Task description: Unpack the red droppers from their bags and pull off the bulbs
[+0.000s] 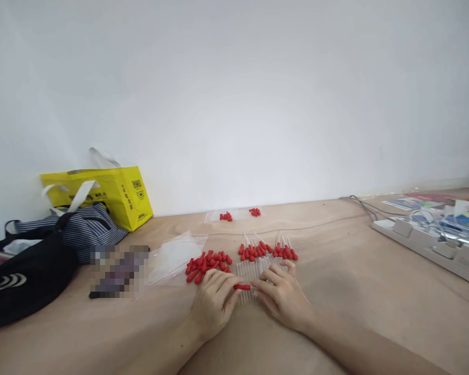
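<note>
My left hand (pixel 213 302) pinches a red rubber bulb (pixel 242 287) at its fingertips, low on the wooden table (pixel 355 281). My right hand (pixel 283 291) meets it from the right, fingers closed round a clear glass dropper tube (pixel 245 298) that joins the bulb. Under both hands lies a row of clear tubes (pixel 254 268). Just beyond them are finished droppers with red bulbs (pixel 268 251). A loose heap of red bulbs (pixel 207 263) lies left of my left hand.
Clear plastic bags (pixel 174 255) lie left of the heap, more bags with a few red bulbs (pixel 238 213) near the wall. A yellow bag (pixel 109 195), a striped bag (pixel 78 226) and a black bag (pixel 23 276) sit far left. A white power strip (pixel 426 242) with cables is right.
</note>
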Demonstrator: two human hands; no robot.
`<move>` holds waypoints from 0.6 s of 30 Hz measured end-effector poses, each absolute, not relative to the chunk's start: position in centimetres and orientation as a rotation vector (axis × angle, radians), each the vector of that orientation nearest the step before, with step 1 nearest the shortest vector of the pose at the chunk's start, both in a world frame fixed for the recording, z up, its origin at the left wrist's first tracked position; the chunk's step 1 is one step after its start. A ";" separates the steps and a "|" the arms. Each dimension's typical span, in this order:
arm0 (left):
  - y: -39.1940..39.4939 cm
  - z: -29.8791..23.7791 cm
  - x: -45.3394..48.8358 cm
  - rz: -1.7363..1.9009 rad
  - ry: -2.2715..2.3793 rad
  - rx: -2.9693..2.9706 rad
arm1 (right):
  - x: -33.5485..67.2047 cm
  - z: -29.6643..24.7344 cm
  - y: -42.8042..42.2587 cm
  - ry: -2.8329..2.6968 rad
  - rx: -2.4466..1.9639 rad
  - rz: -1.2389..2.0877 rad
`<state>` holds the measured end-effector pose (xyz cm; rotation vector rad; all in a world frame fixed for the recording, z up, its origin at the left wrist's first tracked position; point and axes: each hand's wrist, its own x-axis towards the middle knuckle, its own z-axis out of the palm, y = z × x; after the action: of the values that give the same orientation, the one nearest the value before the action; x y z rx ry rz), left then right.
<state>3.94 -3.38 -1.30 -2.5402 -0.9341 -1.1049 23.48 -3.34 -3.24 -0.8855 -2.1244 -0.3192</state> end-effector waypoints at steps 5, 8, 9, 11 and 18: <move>-3.3 -1.2 4.2 -1.073 -0.876 -2.542 | 23.4 -3.6 -3.3 -2.112 -0.873 -0.354; -3.4 -1.1 4.5 -1.085 -0.840 -2.539 | 23.5 -3.7 -3.3 -2.135 -0.842 -0.383; -3.4 -1.1 4.5 -1.095 -0.841 -2.525 | 23.6 -3.8 -3.4 -2.150 -0.832 -0.393; -3.5 -1.3 4.5 -1.115 -0.852 -2.493 | 23.7 -3.8 -3.4 -2.182 -0.821 -0.407; -3.6 -1.9 4.5 -1.115 -0.848 -2.471 | 23.5 -3.6 -3.7 -2.190 -0.808 -0.441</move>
<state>4.48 -3.56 -1.90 -2.4706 -0.8483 -1.1150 23.50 -3.70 -3.63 -0.8082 -2.1897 -0.4406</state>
